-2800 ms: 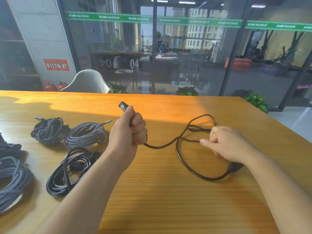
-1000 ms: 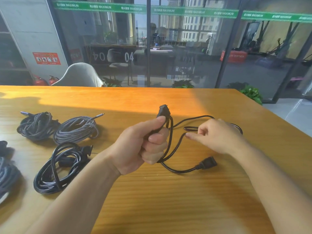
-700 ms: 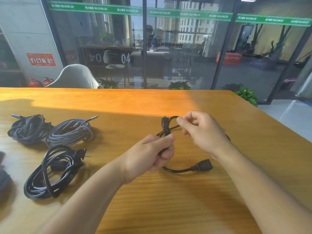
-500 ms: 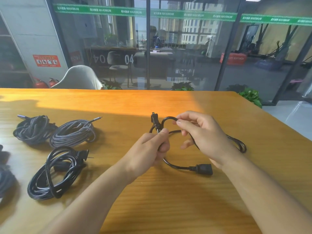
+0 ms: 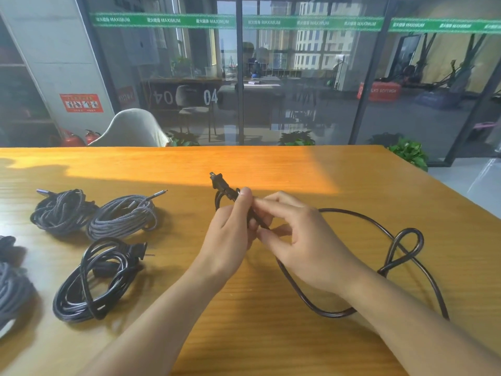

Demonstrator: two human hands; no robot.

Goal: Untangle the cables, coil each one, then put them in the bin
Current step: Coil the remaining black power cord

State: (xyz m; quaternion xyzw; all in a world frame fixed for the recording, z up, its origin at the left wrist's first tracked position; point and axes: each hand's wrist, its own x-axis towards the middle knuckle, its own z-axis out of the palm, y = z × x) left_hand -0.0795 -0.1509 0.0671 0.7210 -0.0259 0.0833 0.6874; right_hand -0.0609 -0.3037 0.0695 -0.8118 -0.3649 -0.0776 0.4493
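Note:
A thin black power cable (image 5: 349,213) lies loose on the wooden table (image 5: 271,164). My left hand (image 5: 230,234) grips it just below its plug (image 5: 218,181), which points up and away, with a small loop hanging beside the hand. My right hand (image 5: 301,240) pinches the same cable right next to the left hand. From there the cable runs right, makes a twisted loop (image 5: 406,248), and passes under my right forearm. Its other end is hidden. No bin is in view.
Coiled cables lie at the left: a dark braided one (image 5: 62,210), a grey braided one (image 5: 122,218), a black power cord (image 5: 95,278), and parts of others (image 5: 10,291) at the left edge. A white chair (image 5: 132,130) stands behind the table's far edge.
Both hands drew together and rose a little; the plug now tilts up to the left. The cable's slack has swung out to the right into a wide arc, and the socket end has gone out of sight.

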